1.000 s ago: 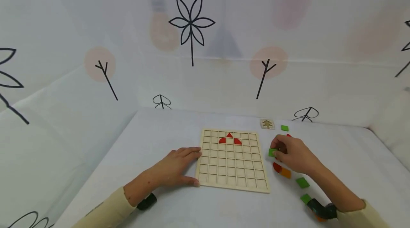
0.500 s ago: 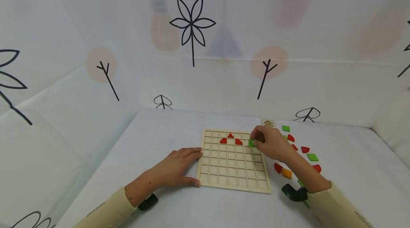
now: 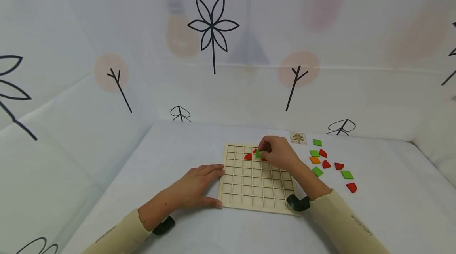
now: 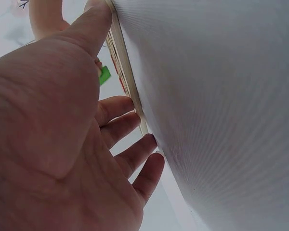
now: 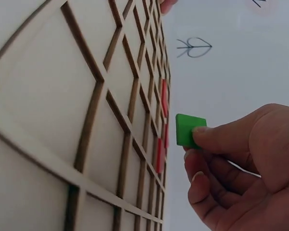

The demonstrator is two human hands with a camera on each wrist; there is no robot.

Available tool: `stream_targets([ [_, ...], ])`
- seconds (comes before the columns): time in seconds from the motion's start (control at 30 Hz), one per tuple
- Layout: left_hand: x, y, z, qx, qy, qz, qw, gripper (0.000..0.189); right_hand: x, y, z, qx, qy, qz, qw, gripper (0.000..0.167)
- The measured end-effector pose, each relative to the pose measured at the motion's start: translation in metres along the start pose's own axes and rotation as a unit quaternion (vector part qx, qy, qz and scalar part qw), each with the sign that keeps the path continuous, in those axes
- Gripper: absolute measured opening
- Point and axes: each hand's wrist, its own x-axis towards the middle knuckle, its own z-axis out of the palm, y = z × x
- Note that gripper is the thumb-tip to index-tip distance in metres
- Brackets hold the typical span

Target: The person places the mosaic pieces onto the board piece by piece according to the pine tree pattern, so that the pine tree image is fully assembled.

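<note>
A pale wooden grid board [image 3: 257, 190] lies on the white table. Near its far edge sit a red triangle [image 3: 254, 151] and a red quarter-round piece [image 3: 247, 157]; a second quarter-round is mostly hidden by my right hand. That right hand [image 3: 281, 154] pinches a green square tile [image 5: 189, 130] between thumb and fingers, just over the board's far rows. Its tile hangs above the grid in the right wrist view. My left hand [image 3: 194, 188] rests at the board's left edge, fingers extended, with fingertips [image 4: 127, 103] touching the wooden side.
Loose pieces lie right of the board: green squares [image 3: 347, 174], red quarter-rounds [image 3: 351, 187] and an orange square [image 3: 315, 160]. A small card with a tree pattern [image 3: 298, 138] lies beyond the board's far right corner. White printed cloth [image 3: 228, 95] stands behind the table.
My right hand has carried the green square tile leftward from among the loose pieces to over the board's far rows. The left hand and the board stay in place.
</note>
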Motion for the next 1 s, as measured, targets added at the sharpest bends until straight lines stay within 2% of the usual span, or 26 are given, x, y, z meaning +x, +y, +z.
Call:
stream_targets([
  [0.4, 0.0014, 0.0000, -0.0029, -0.002, -0.001, -0.001, 1.0000, 0.096, 0.0027, -0.0016, 0.0063, -0.004, 0.003, -0.004, 1.0000, 0.004],
  [1.0, 0.0015, 0.0006, -0.0038, -0.003, -0.001, 0.000, 1.0000, 0.095, 0.0049, 0.0051, 0.0099, -0.021, -0.019, -0.003, 0.9996, 0.003],
])
